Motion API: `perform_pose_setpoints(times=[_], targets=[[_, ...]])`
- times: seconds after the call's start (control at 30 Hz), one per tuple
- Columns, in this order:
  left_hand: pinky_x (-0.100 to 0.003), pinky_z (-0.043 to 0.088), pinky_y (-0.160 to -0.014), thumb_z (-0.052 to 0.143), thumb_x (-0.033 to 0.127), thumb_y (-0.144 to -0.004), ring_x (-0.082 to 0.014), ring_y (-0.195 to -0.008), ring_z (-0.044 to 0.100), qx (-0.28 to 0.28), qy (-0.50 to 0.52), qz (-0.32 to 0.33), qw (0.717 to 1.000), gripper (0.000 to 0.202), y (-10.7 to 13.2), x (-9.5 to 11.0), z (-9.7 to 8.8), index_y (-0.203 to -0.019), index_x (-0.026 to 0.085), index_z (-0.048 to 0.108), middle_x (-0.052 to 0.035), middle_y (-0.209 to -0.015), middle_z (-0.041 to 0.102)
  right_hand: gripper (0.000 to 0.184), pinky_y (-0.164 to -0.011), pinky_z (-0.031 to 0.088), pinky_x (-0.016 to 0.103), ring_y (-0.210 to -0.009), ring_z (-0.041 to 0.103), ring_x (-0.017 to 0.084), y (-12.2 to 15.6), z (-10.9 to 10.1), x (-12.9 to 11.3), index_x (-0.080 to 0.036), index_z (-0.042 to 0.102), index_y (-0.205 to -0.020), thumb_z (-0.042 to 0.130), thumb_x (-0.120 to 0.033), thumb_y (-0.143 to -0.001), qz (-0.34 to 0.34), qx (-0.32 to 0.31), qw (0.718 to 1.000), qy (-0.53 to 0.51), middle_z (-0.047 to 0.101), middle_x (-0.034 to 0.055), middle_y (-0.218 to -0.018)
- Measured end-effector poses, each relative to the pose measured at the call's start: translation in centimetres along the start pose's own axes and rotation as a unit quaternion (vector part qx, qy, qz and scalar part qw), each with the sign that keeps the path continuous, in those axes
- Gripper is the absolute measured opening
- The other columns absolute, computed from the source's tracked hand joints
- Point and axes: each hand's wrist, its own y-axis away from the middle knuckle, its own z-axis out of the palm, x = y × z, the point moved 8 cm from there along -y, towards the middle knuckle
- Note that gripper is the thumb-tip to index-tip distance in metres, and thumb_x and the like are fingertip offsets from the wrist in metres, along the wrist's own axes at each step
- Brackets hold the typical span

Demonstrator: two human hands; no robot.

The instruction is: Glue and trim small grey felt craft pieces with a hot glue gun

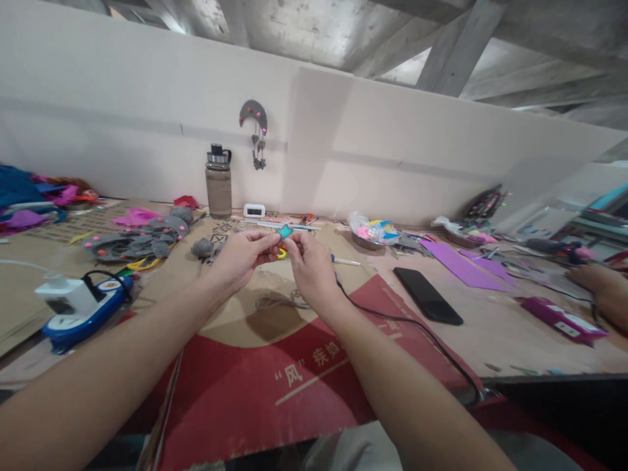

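Between the fingertips of both hands is a small teal star-shaped piece, held up over the cardboard. My left hand pinches its left side, and my right hand pinches its right side. Beneath them lies a red and brown cardboard sheet with white printed characters. Loose pale string rests on it below my hands. Yellow scissor handles show partly behind my fingers. A ball of grey yarn sits just left of my left hand.
A blue power strip with a plugged-in charger stands at left. A water bottle is upright by the wall. A black phone, purple sheets and a co-worker's hand are at right. A black cable crosses the cardboard.
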Motion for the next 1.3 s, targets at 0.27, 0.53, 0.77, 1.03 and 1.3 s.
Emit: perform_pose_setpoints(times=[0.27,0.53,0.77,1.03,1.3], targets=[[-0.026,0.044,-0.068,0.068,0.026,-0.069,-0.0094,-0.061,0.050,-0.017,-0.002,0.016,1.000,0.012,0.0,0.1,0.3,-0.068,0.014,0.067,-0.0008,-0.065,0.057,0.022,-0.061,0.034,0.025,-0.064,0.050,0.013,0.0,0.3,0.6,-0.019,0.056,-0.080,0.040,-0.034,-0.087,0.016,-0.003,0.999,-0.030,0.059,0.0006,-0.071],[-0.027,0.044,-0.066,0.068,0.028,-0.068,-0.0098,-0.061,0.050,-0.016,-0.038,0.042,0.998,0.014,-0.1,0.2,0.4,-0.070,0.014,0.067,-0.0013,-0.064,0.057,0.025,-0.058,0.033,0.024,-0.061,0.048,0.012,-0.2,0.6,1.5,-0.019,0.055,-0.075,0.041,-0.037,-0.086,0.044,-0.008,0.997,-0.059,0.056,-0.0008,-0.066],[-0.028,0.044,-0.068,0.067,0.028,-0.068,-0.0123,-0.065,0.053,-0.001,-0.095,0.070,0.993,0.013,0.1,0.7,0.4,-0.073,0.016,0.069,-0.0025,-0.068,0.061,0.020,-0.056,0.034,0.024,-0.059,0.050,0.012,-0.3,0.7,1.7,-0.018,0.057,-0.075,0.045,-0.033,-0.083,0.070,0.000,0.993,-0.093,0.060,-0.0002,-0.066],[-0.027,0.045,-0.065,0.068,0.028,-0.065,-0.0127,-0.062,0.054,0.045,-0.141,0.070,0.986,0.015,0.0,0.9,-0.3,-0.075,0.016,0.070,-0.0026,-0.068,0.064,0.019,-0.057,0.035,0.024,-0.061,0.049,0.012,-0.5,1.1,1.7,-0.018,0.054,-0.072,0.043,-0.030,-0.082,0.069,-0.022,0.993,-0.096,0.056,-0.0010,-0.065],[-0.024,0.043,-0.060,0.068,0.027,-0.065,-0.0097,-0.057,0.050,0.037,-0.074,0.040,0.996,0.013,-0.4,0.1,-0.6,-0.067,0.014,0.067,-0.0017,-0.063,0.058,0.014,-0.055,0.034,0.023,-0.056,0.047,0.011,-0.4,1.4,1.7,-0.019,0.052,-0.072,0.046,-0.029,-0.079,0.061,-0.033,0.992,-0.109,0.055,-0.0019,-0.063]])
